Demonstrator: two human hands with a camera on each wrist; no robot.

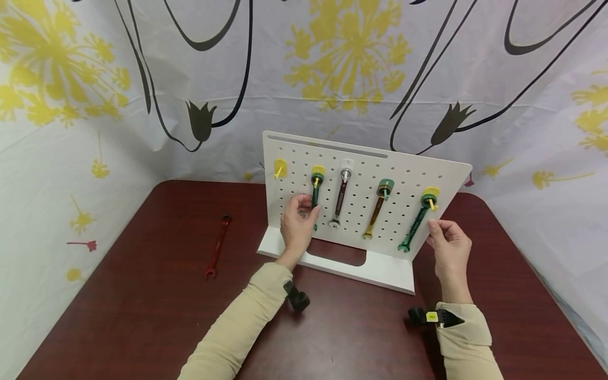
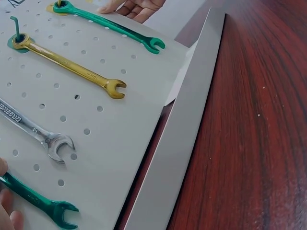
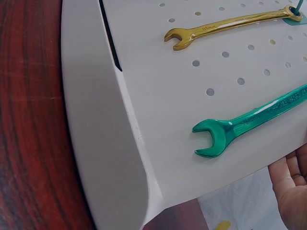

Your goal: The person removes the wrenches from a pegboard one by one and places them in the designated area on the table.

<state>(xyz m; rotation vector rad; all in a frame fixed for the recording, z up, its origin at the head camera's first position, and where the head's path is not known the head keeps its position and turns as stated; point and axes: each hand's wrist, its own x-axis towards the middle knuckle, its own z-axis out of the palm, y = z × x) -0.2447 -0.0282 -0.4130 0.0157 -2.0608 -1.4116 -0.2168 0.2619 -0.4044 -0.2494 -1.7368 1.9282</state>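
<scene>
A white pegboard [image 1: 351,211] stands tilted on its base, with several combination wrenches hanging from hooks. My left hand [image 1: 297,224] pinches a green wrench [image 2: 36,199], whose ring end hangs on a yellow hook [image 1: 317,170]. To its right hang a silver wrench [image 1: 340,199], a gold wrench [image 2: 72,64] and another green wrench [image 3: 249,120]. At the board's right edge my right hand [image 1: 448,245] grips the edge, thumb in front, beside that second green wrench. The left fingers partly cover the first green wrench's shaft in the head view.
A red wrench [image 1: 218,248] lies on the dark red wooden table [image 1: 142,295], left of the board. The leftmost yellow hook [image 1: 280,168] holds no wrench. Behind the table hangs a white patterned curtain [image 1: 266,63].
</scene>
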